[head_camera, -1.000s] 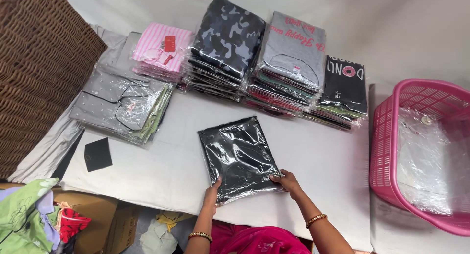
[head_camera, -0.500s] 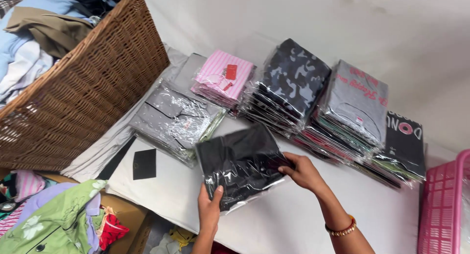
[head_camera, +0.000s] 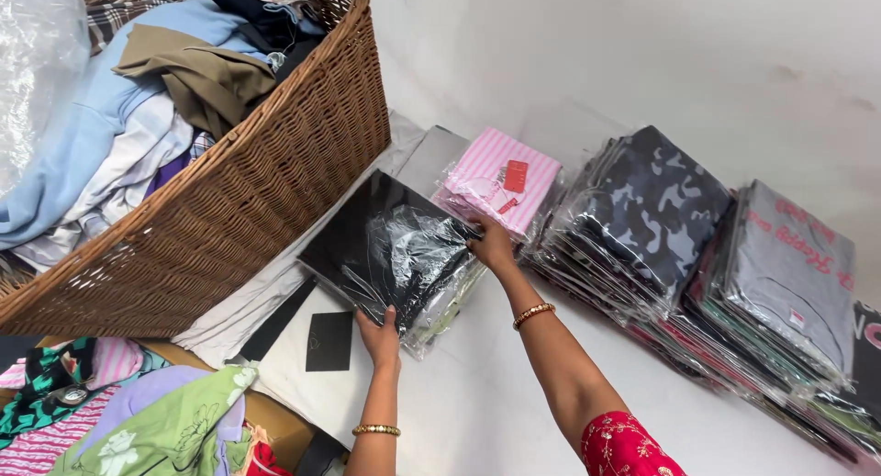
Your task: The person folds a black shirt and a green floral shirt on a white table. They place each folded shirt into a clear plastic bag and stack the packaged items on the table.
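a black garment in a clear plastic bag (head_camera: 390, 246) lies flat on top of a low stack of bagged garments (head_camera: 440, 306), beside the wicker basket (head_camera: 248, 201) and touching the pink striped packet (head_camera: 500, 178) at its far corner. the left hand (head_camera: 379, 334) grips the near edge of the bag, thumb on top and fingers hidden beneath. the right hand (head_camera: 493, 245) rests on the far right edge, fingers curled over the plastic, closed on it rather than spread. both wrists wear gold bangles; a red patterned sleeve (head_camera: 629, 444) shows at the lower right.

step in hand, as judged: the setting down and squaring of the bagged piece on its stack. the bag sits slightly askew to the pieces below, whose pale edges show at the near right corner, so the next move appears to call for a small push to align the edges and a release of both hands without dragging the slippery film.

surroundings: a small black card (head_camera: 328, 340) lies on the white table (head_camera: 477, 412) just left of the left hand. to the right stand taller stacks, one topped by a camouflage print (head_camera: 647, 205), one by a grey shirt (head_camera: 794, 274). the basket holds loose clothes; more coloured clothes (head_camera: 119, 412) lie at the lower left.
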